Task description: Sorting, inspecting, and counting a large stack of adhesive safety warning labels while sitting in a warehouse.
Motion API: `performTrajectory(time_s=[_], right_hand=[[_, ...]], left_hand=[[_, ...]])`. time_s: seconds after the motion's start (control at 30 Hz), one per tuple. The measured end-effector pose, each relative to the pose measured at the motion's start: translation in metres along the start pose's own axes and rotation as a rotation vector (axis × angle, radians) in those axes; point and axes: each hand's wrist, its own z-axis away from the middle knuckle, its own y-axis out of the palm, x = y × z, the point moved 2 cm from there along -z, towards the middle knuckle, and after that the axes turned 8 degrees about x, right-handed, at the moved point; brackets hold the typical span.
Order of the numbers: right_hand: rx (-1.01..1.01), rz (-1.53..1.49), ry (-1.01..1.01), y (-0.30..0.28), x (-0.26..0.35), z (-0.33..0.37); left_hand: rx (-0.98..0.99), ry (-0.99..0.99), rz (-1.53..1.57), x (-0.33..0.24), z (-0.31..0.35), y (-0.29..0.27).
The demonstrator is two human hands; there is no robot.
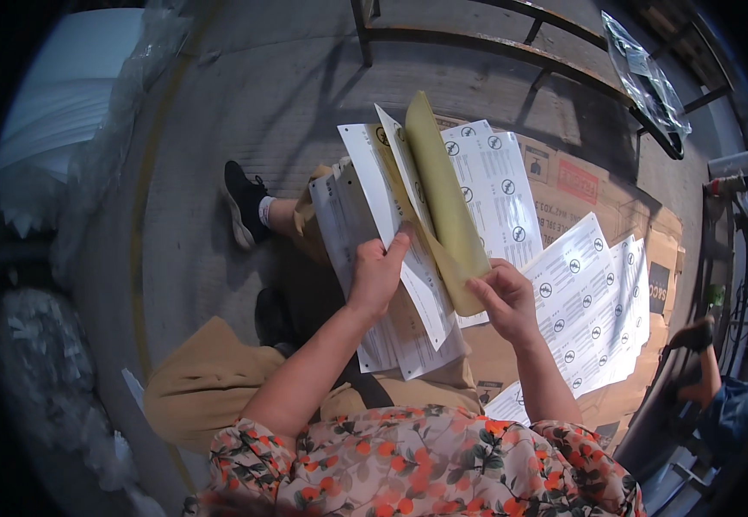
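My left hand [379,274] is closed on a white printed sheet [425,297], its thumb pressed on top near the sheet's middle. Between the thumb and fingers of my right hand [509,300] is the lower end of a yellowish backing sheet [443,185]. This backing sheet curls into a half roll and stands away from the white sheet; whether the two are still joined is hard to make out. Other white sheets [337,226] with small holes near their corners rest on my lap, beneath my left hand. To the right, fanned printed sheets [576,302] lie on flattened cardboard [649,220].
Beyond the cardboard stands a brown metal frame [477,36], with a plastic-wrapped dark part [649,82] at its right end. White foam sheets [72,95] and crumpled clear plastic [46,345] line the left side. Another person's leg [710,370] shows at the right edge.
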Motion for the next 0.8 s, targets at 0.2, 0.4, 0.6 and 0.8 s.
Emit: performTrajectory(time_s=[0.2, 0.4, 0.6, 0.8], right_hand=[[0.147, 0.415, -0.245, 0.008, 0.017, 0.001], [0.184, 0.633, -0.438, 0.038, 0.018, 0.010], [0.046, -0.255, -0.005, 0.026, 0.000, 0.019], [-0.240, -0.164, 0.239, -0.026, -0.056, 0.013]], left_hand=[[0.017, -0.087, 0.192, -0.032, 0.007, 0.012], [0.248, 0.061, -0.641, -0.055, -0.014, 0.028], [0.197, 0.112, -0.533, -0.040, -0.025, 0.017], [0.366, 0.091, -0.114, -0.104, 0.007, 0.046]])
